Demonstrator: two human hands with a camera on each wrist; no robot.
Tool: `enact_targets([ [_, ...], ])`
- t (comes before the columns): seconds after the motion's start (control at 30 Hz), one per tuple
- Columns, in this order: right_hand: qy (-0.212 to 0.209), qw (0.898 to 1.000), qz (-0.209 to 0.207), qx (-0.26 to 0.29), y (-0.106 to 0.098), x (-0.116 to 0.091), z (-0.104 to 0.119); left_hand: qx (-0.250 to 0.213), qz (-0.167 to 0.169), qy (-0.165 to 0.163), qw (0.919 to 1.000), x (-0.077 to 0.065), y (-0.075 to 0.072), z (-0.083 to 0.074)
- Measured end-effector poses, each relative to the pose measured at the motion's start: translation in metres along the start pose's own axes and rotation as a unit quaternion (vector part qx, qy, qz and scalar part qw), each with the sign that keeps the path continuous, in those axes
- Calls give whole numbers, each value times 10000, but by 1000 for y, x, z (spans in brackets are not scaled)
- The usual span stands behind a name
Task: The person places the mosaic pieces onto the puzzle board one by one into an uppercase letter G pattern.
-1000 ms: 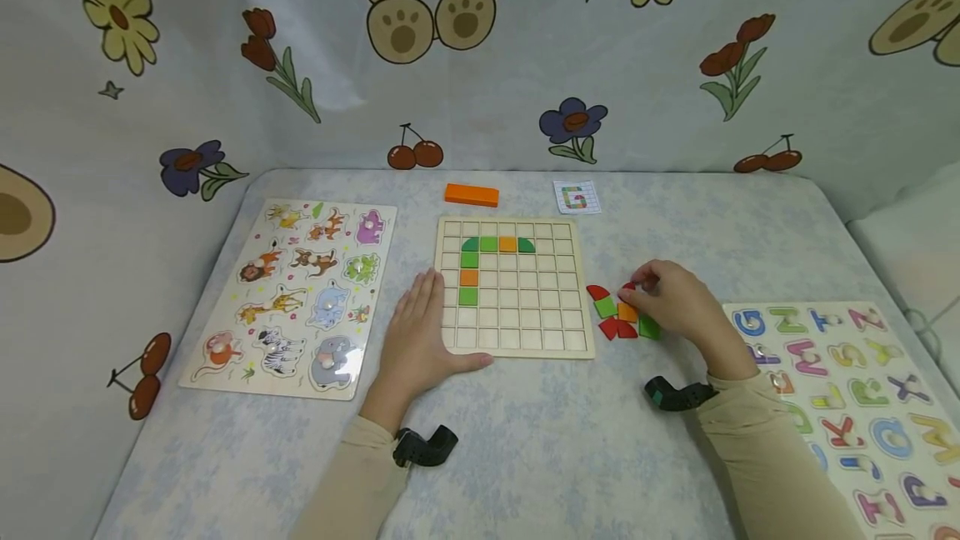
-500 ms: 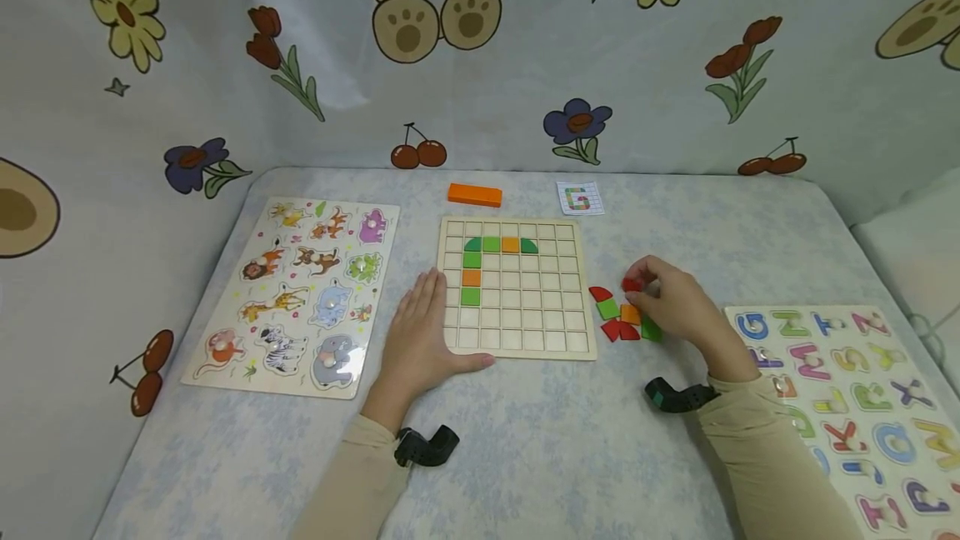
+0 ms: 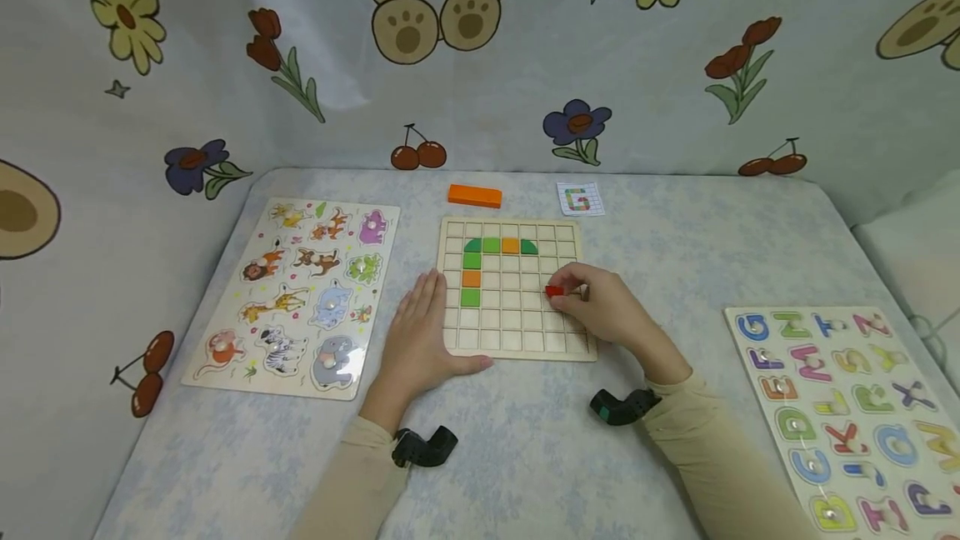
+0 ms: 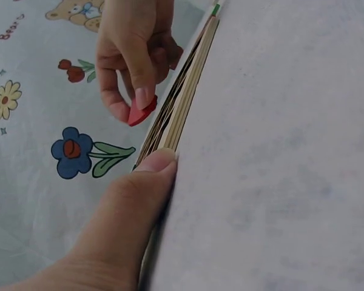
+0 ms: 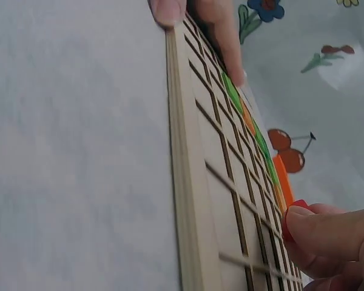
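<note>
My right hand (image 3: 611, 307) pinches a small red tile (image 3: 554, 291) between thumb and fingers, over the right part of the wooden grid board (image 3: 510, 319). In the left wrist view, the red tile (image 4: 141, 111) shows at the fingertips, close over the board. My left hand (image 3: 420, 340) lies with straight fingers along the board's left edge, its thumb at the front edge. Green and orange tiles (image 3: 471, 278) fill a row and a column of cells at the board's upper left, with rounded dark green tiles (image 3: 528, 247) at the row's ends.
Behind the board lie an orange block (image 3: 475, 196) and a small pattern card (image 3: 580, 199). An animal puzzle (image 3: 300, 298) is on the left, an alphabet puzzle (image 3: 847, 407) on the right. The loose tiles right of the board are hidden by my right hand.
My right hand has picked a red tile from the loose pile and carried it left over the board. My left hand has stayed in place.
</note>
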State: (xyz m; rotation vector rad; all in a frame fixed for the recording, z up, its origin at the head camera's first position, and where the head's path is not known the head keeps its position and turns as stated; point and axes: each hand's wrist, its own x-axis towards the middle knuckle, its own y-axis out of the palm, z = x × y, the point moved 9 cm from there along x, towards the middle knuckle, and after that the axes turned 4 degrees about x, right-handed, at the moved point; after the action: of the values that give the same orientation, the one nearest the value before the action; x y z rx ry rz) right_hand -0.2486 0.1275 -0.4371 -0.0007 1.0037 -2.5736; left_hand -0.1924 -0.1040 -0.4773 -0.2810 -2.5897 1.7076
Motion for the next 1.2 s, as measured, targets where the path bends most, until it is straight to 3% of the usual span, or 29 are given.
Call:
enact_targets([
  [0.23,-276,9986,380,259,44,8,37,15,-49,-1,10000,-1,-1,1],
  [0.53,-768,9960,345,287,80,15,67,116,-51,73,9999,-1,0,1],
  [0.97,-1104,9930,-159,-390,84,14,77,212,-143,137,9996,0,-1,0],
  [1.2,-1348,9888,-215,-608,84,11,77,164,-179,163,9996,-1,-1,0],
])
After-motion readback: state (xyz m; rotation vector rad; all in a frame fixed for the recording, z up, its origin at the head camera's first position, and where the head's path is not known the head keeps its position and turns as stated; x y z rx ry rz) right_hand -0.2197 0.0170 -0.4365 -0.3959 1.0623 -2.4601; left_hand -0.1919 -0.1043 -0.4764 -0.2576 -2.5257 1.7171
